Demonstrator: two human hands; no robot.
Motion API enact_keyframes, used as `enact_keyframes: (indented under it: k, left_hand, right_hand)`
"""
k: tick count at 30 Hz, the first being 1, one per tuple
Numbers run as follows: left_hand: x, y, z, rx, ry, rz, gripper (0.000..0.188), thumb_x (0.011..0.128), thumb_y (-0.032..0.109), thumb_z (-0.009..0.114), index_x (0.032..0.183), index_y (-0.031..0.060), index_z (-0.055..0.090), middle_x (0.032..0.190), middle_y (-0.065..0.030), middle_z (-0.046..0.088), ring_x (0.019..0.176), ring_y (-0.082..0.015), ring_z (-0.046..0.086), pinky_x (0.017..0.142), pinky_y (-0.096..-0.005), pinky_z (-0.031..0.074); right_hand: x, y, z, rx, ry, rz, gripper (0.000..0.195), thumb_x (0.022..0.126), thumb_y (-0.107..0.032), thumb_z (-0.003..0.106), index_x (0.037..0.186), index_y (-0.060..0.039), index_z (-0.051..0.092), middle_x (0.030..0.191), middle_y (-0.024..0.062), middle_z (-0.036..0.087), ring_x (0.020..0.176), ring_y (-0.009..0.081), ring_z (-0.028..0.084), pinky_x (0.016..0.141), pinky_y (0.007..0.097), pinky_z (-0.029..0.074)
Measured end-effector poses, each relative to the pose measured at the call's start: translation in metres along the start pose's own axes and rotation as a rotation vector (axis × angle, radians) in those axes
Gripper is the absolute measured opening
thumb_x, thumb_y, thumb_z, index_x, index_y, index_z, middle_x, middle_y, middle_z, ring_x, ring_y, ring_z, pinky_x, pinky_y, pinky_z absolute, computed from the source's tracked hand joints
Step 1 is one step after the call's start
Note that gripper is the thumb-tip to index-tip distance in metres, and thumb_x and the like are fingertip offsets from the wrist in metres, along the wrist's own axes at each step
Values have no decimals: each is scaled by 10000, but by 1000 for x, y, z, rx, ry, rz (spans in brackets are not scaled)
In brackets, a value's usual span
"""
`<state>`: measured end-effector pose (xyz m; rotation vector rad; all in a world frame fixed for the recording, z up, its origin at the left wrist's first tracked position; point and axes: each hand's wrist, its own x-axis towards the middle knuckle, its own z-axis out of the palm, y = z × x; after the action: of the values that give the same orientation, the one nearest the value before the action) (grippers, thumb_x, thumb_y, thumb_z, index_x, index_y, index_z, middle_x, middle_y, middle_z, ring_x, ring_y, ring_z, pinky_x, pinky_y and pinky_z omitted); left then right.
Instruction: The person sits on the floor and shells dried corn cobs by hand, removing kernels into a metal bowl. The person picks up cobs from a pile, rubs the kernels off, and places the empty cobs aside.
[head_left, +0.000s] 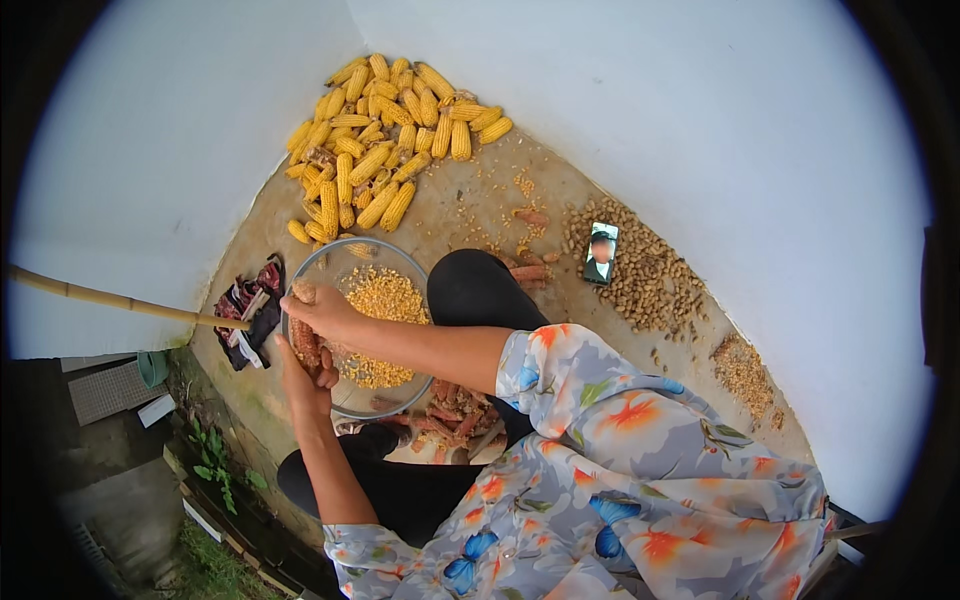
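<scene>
A reddish, mostly bare corn cob (304, 343) is in my left hand (306, 386), held over the left rim of a round mesh sieve (421, 264). My right hand (330, 311) lies against the upper part of that cob, its fingers closed around a pale cob end (303, 291). Whether that end belongs to a second cob is hidden by the fingers. Loose yellow kernels (386, 296) cover much of the sieve's mesh, partly behind my right forearm.
Yellow corn ears (375, 161) are heaped in the wall corner. Stripped cobs (454, 412) lie between my legs. At right, a phone (601, 255) rests on a spread of brown peanuts in shells (652, 281). A bamboo pole (135, 304) reaches toward a dark cloth bundle (251, 311).
</scene>
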<state>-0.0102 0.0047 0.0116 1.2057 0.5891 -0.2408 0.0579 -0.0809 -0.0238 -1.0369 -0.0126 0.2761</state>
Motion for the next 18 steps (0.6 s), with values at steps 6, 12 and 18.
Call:
enact_keyframes:
  k: [6, 12, 18]
  left_hand:
    - [3, -6, 0, 280, 64, 135, 495, 926, 558, 363, 779, 104, 496, 513, 0, 397, 394, -95, 289, 403, -232, 241]
    - [2, 6, -7, -104, -151, -117, 504, 930, 550, 340, 631, 149, 393, 397, 29, 261, 286, -110, 191, 320, -258, 179]
    - [19, -20, -16, 641, 219, 356, 543, 940, 505, 402, 720, 29, 542, 537, -23, 420, 464, -90, 349, 442, -262, 285]
  right_hand:
    - [-4, -8, -2, 34, -61, 104, 219, 883, -251, 579, 839, -44, 521, 692, 28, 531, 618, 126, 495, 566, 325, 426]
    - [3, -6, 1, 285, -171, 226, 219, 865, -256, 620, 853, -58, 527, 740, 36, 550, 638, 135, 517, 564, 310, 437]
    - [3, 1, 0, 189, -42, 399, 212, 864, -247, 620, 827, -57, 533, 720, 30, 532, 624, 136, 501, 576, 300, 438]
